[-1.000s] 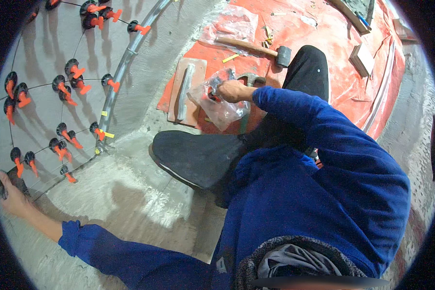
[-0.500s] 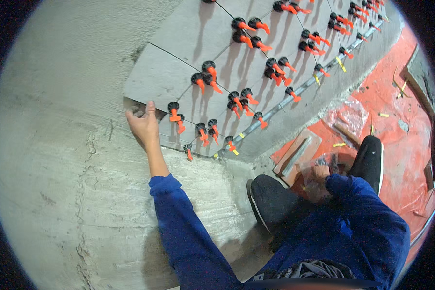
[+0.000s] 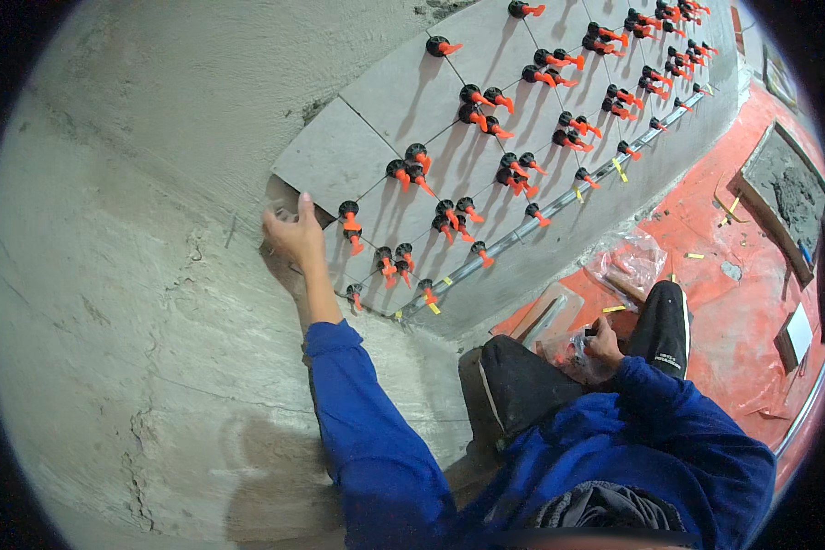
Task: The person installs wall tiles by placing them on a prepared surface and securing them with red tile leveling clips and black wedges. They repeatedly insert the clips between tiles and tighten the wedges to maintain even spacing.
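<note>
My left hand [image 3: 295,235] is at the left end of the grey wall tiles [image 3: 412,110], beside a dark gap under the upper tile's edge. Its thumb stands apart from the fingers, which are slightly blurred, and I see nothing held. Tile levelers [image 3: 416,156] with black round bases and orange handles stick out along the joints. Low between my knees, my right hand [image 3: 603,343] is closed on a small black piece, apparently part of a tile leveler. It is over a clear plastic bag [image 3: 564,353] that holds more small pieces.
A metal strip [image 3: 513,236] with yellow wedges [image 3: 620,170] runs along the tiles' lower edge. A trowel [image 3: 545,316], another clear bag [image 3: 628,261] and a mortar tray [image 3: 788,188] lie on the red sheet [image 3: 697,220]. Bare cement wall [image 3: 92,229] extends to the left.
The view has shifted, bringing more of the tiles and the mortar tray into sight. My left hand's fingers have loosened at the tile edge. My right hand has risen from the bag with a black piece.
</note>
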### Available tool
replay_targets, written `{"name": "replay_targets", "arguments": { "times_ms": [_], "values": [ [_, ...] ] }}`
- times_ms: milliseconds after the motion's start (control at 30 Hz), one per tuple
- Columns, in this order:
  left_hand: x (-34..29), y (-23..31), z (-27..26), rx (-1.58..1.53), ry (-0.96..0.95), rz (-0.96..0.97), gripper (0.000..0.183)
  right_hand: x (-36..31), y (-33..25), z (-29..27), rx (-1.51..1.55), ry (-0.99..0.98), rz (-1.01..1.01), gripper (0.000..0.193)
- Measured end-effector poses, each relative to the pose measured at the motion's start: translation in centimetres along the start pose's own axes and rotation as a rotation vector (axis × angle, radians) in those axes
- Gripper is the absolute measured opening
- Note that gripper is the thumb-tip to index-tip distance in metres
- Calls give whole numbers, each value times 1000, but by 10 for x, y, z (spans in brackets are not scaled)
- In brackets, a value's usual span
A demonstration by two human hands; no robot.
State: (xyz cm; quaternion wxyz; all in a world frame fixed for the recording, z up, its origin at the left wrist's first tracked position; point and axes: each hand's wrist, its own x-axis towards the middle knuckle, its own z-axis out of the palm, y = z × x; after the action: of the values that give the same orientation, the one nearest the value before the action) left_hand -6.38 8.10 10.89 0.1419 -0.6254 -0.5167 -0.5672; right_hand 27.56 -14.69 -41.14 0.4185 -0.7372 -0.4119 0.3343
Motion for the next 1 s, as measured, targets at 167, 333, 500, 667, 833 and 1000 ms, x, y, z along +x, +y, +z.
{"name": "replay_targets", "arguments": {
  "times_ms": [167, 333, 500, 667, 833, 1000],
  "values": [
    [9, 60, 2, 82, 60, 252, 48, -4, 3, -11, 140, 51, 43, 44],
    [54, 117, 30, 237, -150, 472, 41, -21, -15, -17, 196, -60, -41, 42],
    [76, 136, 50, 374, -243, 563, 28, -31, -35, -22, 98, -42, -36, 41],
    [84, 140, 50, 402, -313, 522, 22, -27, -45, -15, 44, -20, -75, 39],
    [90, 148, 44, 421, -224, 598, 20, -27, -57, -9, 195, -121, -126, 40],
    [105, 154, 21, 284, -180, 512, 20, -19, -63, -1, 164, -163, -132, 43]
  ]
}}
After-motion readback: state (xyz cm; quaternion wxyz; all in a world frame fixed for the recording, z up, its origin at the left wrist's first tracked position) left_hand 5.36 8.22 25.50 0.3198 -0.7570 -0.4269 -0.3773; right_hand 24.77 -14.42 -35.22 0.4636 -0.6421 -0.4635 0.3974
